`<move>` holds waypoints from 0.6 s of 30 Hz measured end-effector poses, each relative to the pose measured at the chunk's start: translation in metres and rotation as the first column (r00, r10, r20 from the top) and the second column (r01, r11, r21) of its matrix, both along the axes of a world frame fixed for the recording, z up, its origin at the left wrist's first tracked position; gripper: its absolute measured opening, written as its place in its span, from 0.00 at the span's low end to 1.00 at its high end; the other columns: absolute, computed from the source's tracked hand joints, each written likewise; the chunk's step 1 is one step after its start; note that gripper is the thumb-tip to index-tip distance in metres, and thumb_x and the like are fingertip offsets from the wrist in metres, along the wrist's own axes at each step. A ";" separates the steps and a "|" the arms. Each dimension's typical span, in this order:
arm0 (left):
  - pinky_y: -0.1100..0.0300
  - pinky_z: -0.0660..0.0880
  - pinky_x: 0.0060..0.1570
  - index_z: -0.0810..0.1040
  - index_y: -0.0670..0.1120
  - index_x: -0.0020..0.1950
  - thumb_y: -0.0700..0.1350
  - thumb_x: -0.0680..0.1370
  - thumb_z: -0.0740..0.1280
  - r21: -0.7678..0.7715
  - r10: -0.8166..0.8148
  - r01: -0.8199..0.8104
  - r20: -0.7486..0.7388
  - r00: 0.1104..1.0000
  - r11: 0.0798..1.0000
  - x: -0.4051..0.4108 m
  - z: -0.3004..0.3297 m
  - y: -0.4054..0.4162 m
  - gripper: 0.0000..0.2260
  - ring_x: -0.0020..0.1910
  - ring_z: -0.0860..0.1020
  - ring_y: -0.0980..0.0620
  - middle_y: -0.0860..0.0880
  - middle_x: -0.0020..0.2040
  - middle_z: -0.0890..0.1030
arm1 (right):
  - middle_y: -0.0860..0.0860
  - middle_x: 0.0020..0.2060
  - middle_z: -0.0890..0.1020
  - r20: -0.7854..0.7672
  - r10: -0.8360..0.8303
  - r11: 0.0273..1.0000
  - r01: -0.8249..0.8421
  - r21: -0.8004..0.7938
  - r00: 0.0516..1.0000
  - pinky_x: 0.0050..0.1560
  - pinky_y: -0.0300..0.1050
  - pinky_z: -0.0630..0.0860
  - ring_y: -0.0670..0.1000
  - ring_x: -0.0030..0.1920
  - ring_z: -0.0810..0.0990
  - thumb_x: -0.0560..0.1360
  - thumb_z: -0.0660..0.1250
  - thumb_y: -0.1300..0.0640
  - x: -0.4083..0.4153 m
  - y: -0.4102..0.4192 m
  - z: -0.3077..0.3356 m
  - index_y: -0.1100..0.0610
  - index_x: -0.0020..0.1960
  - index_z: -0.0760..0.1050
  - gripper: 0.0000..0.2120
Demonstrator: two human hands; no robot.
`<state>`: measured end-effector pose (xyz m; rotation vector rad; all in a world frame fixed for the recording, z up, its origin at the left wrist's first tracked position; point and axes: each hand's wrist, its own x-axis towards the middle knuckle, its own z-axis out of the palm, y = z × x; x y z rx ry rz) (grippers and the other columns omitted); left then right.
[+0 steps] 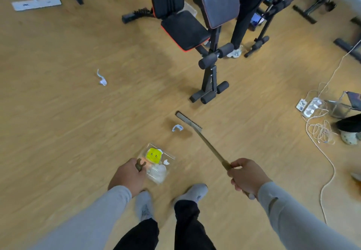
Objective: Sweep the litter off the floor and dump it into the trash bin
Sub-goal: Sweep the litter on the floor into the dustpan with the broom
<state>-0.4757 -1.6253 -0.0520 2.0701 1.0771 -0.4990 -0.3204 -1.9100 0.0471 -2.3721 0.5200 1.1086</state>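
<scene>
Because the dustpan (156, 163) hangs above the floor from the left hand (128, 175), whose fingers curl round its short handle, any tilt could spill the collected load: a yellow wrapper (154, 155) and pale scraps already lie in its clear tray. Right hand (247, 177) grips the long broom (203, 138) handle; the broom head (188, 120) rests on the floor just right of a crumpled white-and-blue paper (177, 128). A brisk stroke would probably flick this light scrap past the pan, since the pan's lip does not appear to be seated on the boards. A second scrap (102, 77) lies well apart, far left, and calls for a separate pass. No trash bin is in view, so the carrying route cannot be judged.

Surface: smooth wood-look floor (58, 122), on which paper should slide readily. Room: a black workout bench (195, 25) stands far centre, with another person's leg (241, 25) beyond it; a flat mop (37, 3) lies far left; a power strip (308, 106) and loose white cables (320, 132) sprawl right, a likely snag for broom or feet.
</scene>
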 end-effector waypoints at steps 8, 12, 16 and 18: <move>0.53 0.78 0.42 0.74 0.51 0.54 0.55 0.80 0.63 0.046 -0.042 0.044 -0.036 0.998 0.998 0.020 -0.026 -0.004 0.09 0.45 0.81 0.41 0.47 0.46 0.82 | 0.58 0.36 0.83 0.054 0.265 0.964 -0.264 -0.030 0.963 0.34 0.50 0.81 0.58 0.33 0.82 0.77 0.66 0.63 0.063 0.044 -0.067 0.59 0.52 0.77 0.05; 0.52 0.79 0.42 0.74 0.52 0.56 0.56 0.80 0.62 0.074 -0.040 0.042 -0.029 0.999 0.996 0.019 -0.031 -0.004 0.10 0.44 0.81 0.42 0.48 0.44 0.82 | 0.56 0.31 0.80 -0.091 0.307 0.944 -0.315 -0.094 0.947 0.27 0.43 0.71 0.61 0.40 0.88 0.77 0.62 0.60 0.066 0.060 -0.086 0.55 0.55 0.78 0.10; 0.53 0.78 0.40 0.74 0.52 0.57 0.56 0.80 0.62 0.084 -0.045 0.047 -0.027 0.999 0.995 0.021 -0.033 -0.003 0.11 0.44 0.81 0.42 0.48 0.44 0.82 | 0.57 0.29 0.80 -0.209 0.434 0.891 -0.452 -0.047 0.876 0.27 0.41 0.67 0.54 0.24 0.76 0.77 0.63 0.62 0.067 0.049 -0.055 0.58 0.53 0.80 0.09; 0.53 0.78 0.41 0.74 0.52 0.57 0.56 0.79 0.62 0.086 -0.048 0.050 -0.020 0.999 0.995 0.020 -0.034 -0.004 0.11 0.44 0.81 0.41 0.48 0.44 0.83 | 0.62 0.29 0.81 -0.224 0.406 0.909 -0.416 -0.001 0.886 0.29 0.44 0.67 0.54 0.26 0.72 0.77 0.66 0.61 0.080 0.028 -0.026 0.58 0.52 0.82 0.07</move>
